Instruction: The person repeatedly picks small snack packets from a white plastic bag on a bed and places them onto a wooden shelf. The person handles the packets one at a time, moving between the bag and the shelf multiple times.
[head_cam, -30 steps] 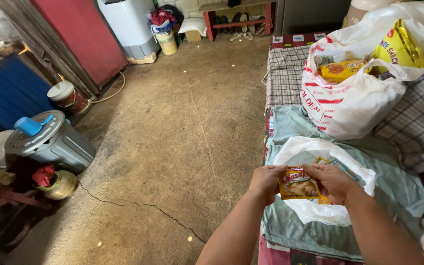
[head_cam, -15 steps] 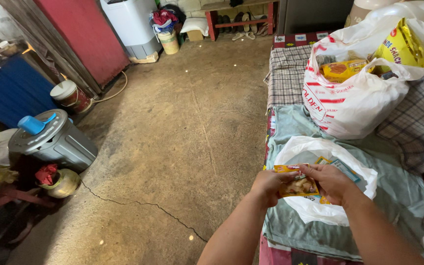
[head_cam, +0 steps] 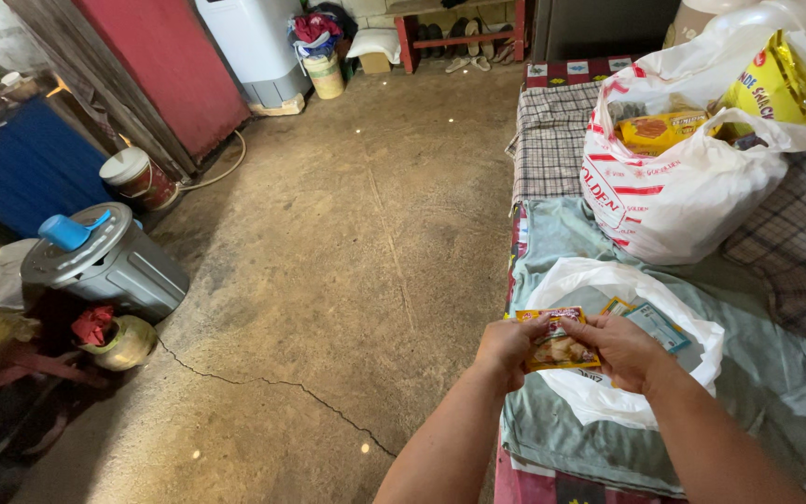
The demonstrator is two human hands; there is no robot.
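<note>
- concrete floor [head_cam: 347, 233], cracked, fills the left and middle of the view
- bed [head_cam: 552, 131] on the right, checked cloth on top, pale green sheet [head_cam: 757, 364] nearer the person
- big white plastic bag with red print [head_cam: 673, 187] stands on the bed beyond the green sheet, yellow snack packs [head_cam: 776, 84] showing in its mouth
- grey lidded bin [head_cam: 109, 266] far left of the bed, blue scoop [head_cam: 67, 231] on its lid
- small white plastic bag [head_cam: 627, 397] lies flat on the green sheet, just in front of the big bag; flat packets [head_cam: 655, 322] lie on it
- left hand [head_cam: 506, 350] and right hand [head_cam: 622, 350] above the small white bag, near the bed's edge
- yellow-and-red food sachet [head_cam: 560, 343] between the hands, held flat over the small white bag; left grip pinches its left edge, right grip pinches its right edge, fingers closed on it
</note>
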